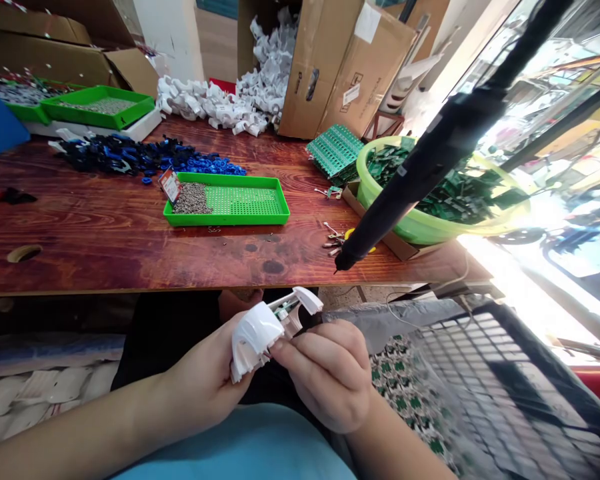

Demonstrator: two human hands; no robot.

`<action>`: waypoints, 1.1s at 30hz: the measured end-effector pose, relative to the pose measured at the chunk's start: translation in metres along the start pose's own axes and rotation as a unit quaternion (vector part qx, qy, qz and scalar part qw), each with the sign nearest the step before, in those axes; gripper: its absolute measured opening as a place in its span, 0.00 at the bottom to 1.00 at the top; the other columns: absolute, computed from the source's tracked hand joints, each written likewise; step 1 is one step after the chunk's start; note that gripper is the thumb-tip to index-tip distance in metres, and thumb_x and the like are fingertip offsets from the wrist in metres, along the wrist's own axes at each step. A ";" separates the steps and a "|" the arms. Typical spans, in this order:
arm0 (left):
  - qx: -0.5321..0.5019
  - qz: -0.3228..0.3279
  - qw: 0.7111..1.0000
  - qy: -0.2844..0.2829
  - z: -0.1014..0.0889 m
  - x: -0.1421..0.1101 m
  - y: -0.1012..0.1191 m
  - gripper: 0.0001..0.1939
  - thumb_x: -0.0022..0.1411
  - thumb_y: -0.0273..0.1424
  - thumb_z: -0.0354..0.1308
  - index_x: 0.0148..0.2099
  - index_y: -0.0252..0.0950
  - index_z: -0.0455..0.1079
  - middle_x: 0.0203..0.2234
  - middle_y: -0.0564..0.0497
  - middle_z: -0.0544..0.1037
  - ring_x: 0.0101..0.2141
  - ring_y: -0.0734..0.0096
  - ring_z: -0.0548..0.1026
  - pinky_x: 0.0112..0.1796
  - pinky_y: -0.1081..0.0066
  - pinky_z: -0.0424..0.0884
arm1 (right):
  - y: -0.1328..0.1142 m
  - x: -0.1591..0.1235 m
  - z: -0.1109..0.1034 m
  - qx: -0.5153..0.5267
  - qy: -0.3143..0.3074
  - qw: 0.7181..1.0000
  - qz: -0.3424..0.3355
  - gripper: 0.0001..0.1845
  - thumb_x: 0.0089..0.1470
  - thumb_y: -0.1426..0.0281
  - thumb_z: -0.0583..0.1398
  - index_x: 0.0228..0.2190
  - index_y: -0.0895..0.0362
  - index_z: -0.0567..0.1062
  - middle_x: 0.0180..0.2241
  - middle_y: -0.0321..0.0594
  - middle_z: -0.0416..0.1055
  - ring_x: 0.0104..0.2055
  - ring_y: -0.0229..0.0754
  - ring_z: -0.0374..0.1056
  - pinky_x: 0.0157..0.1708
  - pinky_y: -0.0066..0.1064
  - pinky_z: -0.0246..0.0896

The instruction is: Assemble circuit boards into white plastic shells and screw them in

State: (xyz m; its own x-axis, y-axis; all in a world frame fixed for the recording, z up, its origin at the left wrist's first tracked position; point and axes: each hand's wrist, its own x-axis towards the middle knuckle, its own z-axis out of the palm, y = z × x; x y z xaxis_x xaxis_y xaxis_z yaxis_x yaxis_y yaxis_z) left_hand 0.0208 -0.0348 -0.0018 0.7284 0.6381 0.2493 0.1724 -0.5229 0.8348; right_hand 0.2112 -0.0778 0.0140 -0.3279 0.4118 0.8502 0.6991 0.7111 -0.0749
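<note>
A glossy white plastic housing (258, 331), with a curved shell and a thin arm ending in a white end piece, is held above my lap, just off the table's front edge. A bit of green circuit board shows inside it. My left hand (211, 373) is closed around the shell from the left. On the other side, my right hand (330, 373) is closed, its thumb and finger pinching at the shell's lower edge. Whether a small part is between those fingertips is hidden. Above the housing hangs a black electric screwdriver (410, 180), its bit pointing down, touched by neither hand.
On the wooden table (105, 247) lie a green tray (245, 201) of small screws, blue and black plastic parts (145, 157), white housings (205, 103) and pliers (336, 243). A yellow-green basin (430, 230) holds circuit boards. A crate (480, 373) of assembled parts stands low right.
</note>
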 end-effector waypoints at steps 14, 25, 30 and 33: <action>0.058 0.054 0.997 0.003 -0.001 -0.005 0.004 0.32 0.53 0.14 0.50 0.59 0.40 0.57 0.50 0.47 0.73 0.51 0.61 0.72 0.52 0.66 0.68 | -0.002 0.004 -0.005 0.052 0.000 0.998 0.047 0.10 0.58 0.77 0.55 0.37 0.59 0.76 0.28 0.39 0.73 0.35 0.37 0.66 0.35 0.31 0.64; 0.005 -0.040 0.995 -0.086 -0.009 0.003 0.016 0.26 0.59 0.18 0.49 0.58 0.40 0.55 0.48 0.49 0.72 0.48 0.66 0.72 0.52 0.70 0.68 | -0.003 -0.001 -0.015 0.068 -0.050 0.991 0.100 0.11 0.55 0.80 0.58 0.41 0.60 0.74 0.33 0.40 0.73 0.38 0.38 0.67 0.41 0.32 0.64; -0.007 -0.082 0.994 -0.074 -0.005 0.000 0.007 0.27 0.62 0.21 0.49 0.62 0.41 0.52 0.57 0.46 0.67 0.57 0.64 0.65 0.58 0.66 0.60 | -0.002 -0.022 -0.012 0.091 0.027 0.983 0.160 0.21 0.47 0.85 0.60 0.44 0.61 0.69 0.38 0.42 0.69 0.42 0.39 0.66 0.46 0.33 0.63; -0.013 -0.079 0.994 -0.079 -0.001 -0.001 0.004 0.30 0.62 0.22 0.50 0.64 0.43 0.50 0.58 0.47 0.67 0.57 0.62 0.66 0.57 0.66 0.62 | -0.002 -0.031 -0.006 0.167 0.113 0.932 0.301 0.22 0.51 0.82 0.59 0.47 0.57 0.66 0.42 0.44 0.65 0.46 0.40 0.64 0.48 0.33 0.63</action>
State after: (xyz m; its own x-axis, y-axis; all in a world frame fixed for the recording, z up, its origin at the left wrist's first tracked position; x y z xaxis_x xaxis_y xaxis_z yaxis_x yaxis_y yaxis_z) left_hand 0.0202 -0.0370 0.0019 0.7890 0.6133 0.0356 0.2774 -0.4074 0.8701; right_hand 0.2235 -0.0954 -0.0093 0.2286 0.6898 0.6869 0.4648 0.5426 -0.6996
